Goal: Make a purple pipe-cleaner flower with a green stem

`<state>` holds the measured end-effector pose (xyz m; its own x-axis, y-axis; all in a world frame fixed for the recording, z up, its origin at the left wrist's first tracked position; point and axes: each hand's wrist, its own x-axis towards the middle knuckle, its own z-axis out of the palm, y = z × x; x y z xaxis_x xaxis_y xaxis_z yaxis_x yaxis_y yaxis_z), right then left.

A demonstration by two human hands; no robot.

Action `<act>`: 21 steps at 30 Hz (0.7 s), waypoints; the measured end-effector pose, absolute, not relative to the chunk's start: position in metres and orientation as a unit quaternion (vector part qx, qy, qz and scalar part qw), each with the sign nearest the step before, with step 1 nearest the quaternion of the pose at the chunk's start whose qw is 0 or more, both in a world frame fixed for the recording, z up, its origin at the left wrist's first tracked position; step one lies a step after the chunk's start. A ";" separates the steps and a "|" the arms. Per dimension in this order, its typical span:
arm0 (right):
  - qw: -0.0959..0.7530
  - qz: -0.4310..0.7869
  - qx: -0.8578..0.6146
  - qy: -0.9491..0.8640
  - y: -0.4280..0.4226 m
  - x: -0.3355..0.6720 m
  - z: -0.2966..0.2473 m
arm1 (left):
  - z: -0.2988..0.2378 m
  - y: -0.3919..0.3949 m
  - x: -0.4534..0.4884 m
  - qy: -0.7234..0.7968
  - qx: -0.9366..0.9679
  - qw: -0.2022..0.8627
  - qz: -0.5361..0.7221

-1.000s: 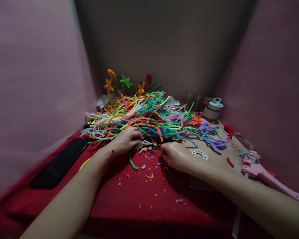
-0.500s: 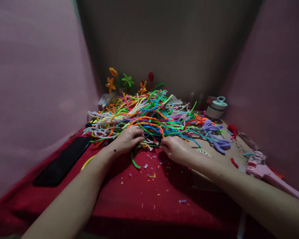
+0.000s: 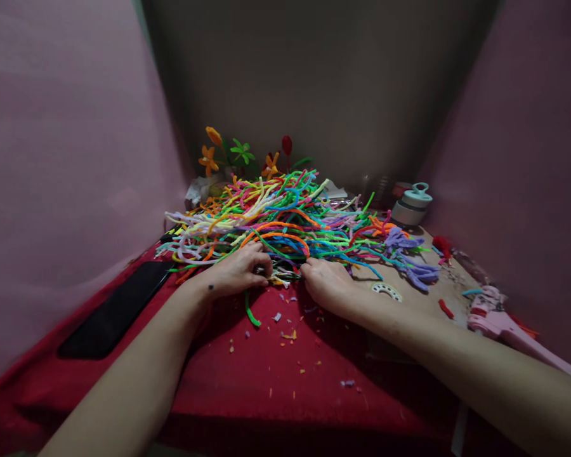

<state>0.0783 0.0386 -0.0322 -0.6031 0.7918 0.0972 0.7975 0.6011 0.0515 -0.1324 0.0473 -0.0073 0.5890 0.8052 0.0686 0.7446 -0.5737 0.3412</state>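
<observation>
At the near edge of one tangled heap of pipe cleaners [image 3: 285, 222], on a red cloth [image 3: 285, 381]: two bare hands, palms down, close together but apart. Left hand [image 3: 235, 274] curled, fingertips drawn together on strands at the foot of the heap. Right hand [image 3: 326, 282] curled likewise, fingertips tucked under orange and green loops and hidden there, so cannot tell what is pinched. Between and below the hands, one short bent green piece [image 3: 250, 312] and a scatter of small clipped scraps [image 3: 285, 334], too many to count. Strands in the heap also past counting: orange, green, blue, yellow, pink, white. At the right end of the heap, one purple bunch [image 3: 412, 265] lying on brown cardboard [image 3: 438, 289]. Just right of the right wrist, one white ring [image 3: 386, 291]; farther right, one small red bit [image 3: 443, 308] and one pink glue gun [image 3: 504, 327]. Behind these, one stack of tape rolls [image 3: 408, 212] with something teal on top. Behind the heap, five pipe-cleaner flowers [image 3: 240, 154]: three orange, one green, one red, stems hidden by the heap. Far left, one flat black slab [image 3: 117, 311].
</observation>
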 end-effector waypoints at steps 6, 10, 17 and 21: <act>0.037 -0.035 -0.422 -0.905 0.036 0.073 -0.031 | -0.011 0.050 -0.135 0.420 0.889 0.149 0.104; 0.101 0.023 -0.425 -0.899 0.035 0.078 -0.033 | -0.011 0.052 -0.138 0.408 0.885 0.180 0.134; 0.155 0.147 -0.475 -0.854 0.037 0.089 -0.035 | -0.006 0.052 -0.136 0.408 0.881 0.184 0.156; 0.154 0.225 -0.486 -0.831 0.036 0.085 -0.030 | -0.008 0.053 -0.136 0.414 0.882 0.164 0.155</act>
